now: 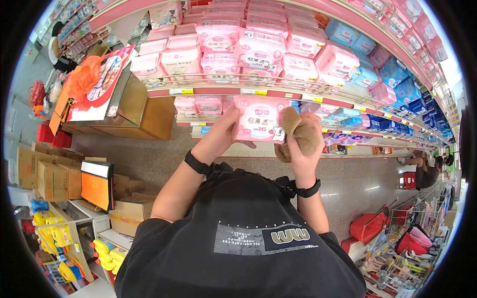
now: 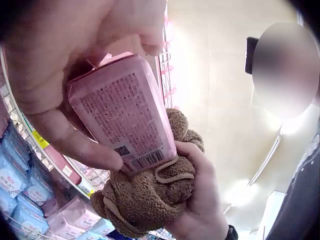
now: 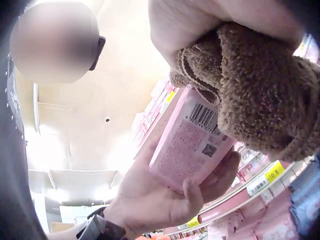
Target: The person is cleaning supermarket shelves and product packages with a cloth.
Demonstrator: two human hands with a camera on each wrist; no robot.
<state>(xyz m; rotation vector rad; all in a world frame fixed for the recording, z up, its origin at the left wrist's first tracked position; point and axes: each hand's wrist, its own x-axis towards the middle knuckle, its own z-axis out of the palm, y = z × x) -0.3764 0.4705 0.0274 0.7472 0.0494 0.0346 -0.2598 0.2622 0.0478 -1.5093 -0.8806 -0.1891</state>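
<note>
Near the centre of my head view, the left hand grips a pink rectangular packet in shiny film, its fingers and thumb curved around the sides. The printed front, marked 245, faces up to my camera; both wrist views show another face with a barcode and a square code. Just right of centre, the right hand has its fingers curled into a brown, fuzzy-pile cloth, bunched into soft folds with a stitched edge, which lies against the packet's right end.

Across the top of the frame I see a shelf with a pink edge and wire rail, holding stacked pink packets in smooth film and, at upper right, blue ones. Price labels line the edge. At upper left, a crumpled orange plastic bag lies on a brown counter. Square-cornered cardboard cartons sit along the left, and a red shopping basket is at lower right.
</note>
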